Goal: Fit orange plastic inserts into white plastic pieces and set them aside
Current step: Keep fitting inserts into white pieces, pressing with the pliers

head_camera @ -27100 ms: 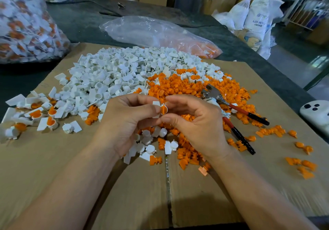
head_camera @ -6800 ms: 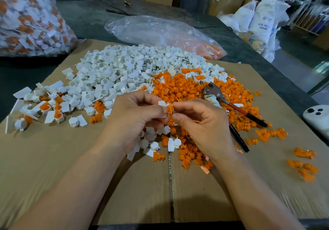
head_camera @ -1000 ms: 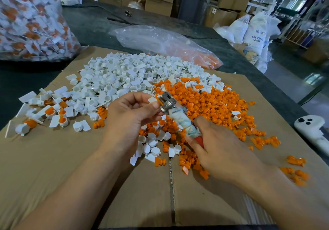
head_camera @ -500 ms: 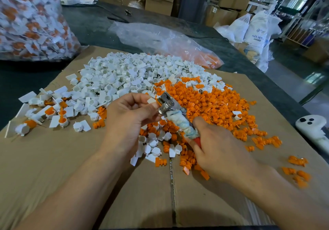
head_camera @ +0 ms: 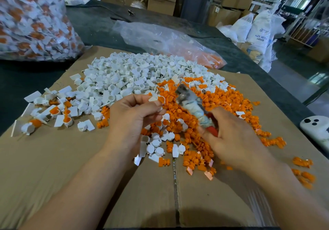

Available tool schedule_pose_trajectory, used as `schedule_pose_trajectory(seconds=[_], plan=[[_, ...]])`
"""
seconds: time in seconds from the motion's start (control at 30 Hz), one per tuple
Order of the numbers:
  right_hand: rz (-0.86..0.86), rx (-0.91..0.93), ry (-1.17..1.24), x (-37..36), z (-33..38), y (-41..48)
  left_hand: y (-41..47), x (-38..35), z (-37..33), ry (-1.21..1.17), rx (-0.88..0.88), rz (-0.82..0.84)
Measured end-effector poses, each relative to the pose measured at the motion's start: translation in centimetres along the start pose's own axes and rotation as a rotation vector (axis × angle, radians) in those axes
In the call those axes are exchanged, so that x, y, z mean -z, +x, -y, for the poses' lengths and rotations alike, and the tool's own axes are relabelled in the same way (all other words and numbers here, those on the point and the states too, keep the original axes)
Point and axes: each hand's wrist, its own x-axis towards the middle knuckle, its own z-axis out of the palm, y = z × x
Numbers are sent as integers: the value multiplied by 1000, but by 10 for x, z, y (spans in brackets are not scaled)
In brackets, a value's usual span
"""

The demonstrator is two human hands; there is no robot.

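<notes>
Insert (head_camera: pixel 161 99), orange, inside white tabbed piece (head_camera: pixel 152 98)

Beyond the left hand (head_camera: pixel 135 117), white pieces (head_camera: pixel 124 75) in a heap; beyond the right hand (head_camera: pixel 233 139), bright orange inserts (head_camera: pixel 222 101). The left's held piece (head_camera: pixel 159 99): white, orange-filled. The right's pliers (head_camera: pixel 191 105): grey head, pale wrap, red handle. Brown cardboard (head_camera: pixel 71 167) underneath, dark grey surface (head_camera: pixel 99 30) beyond.
</notes>
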Motion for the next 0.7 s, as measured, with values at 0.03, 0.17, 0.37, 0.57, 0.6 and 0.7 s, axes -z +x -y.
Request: schedule_pose_trajectory(seconds=[0.03, 0.17, 0.37, 0.57, 0.6, 0.7], plan=[[-17, -53, 22, 1, -8, 3, 0, 0, 0, -10, 9, -12], [-98, -241, 7, 0, -44, 12, 1, 0, -1, -45, 34, -54], [-157, -521, 27, -10, -86, 20, 4, 1, -1, -56, 43, -103], [-135, -597, 24, -15, -97, 19, 5, 4, -2, -82, 37, -154], [-123, -593, 24, -15, -97, 19, 5, 5, -4, -78, 32, -164], [-98, -584, 5, -15, -96, 19, 7, 11, -12, -148, 7, -237]])
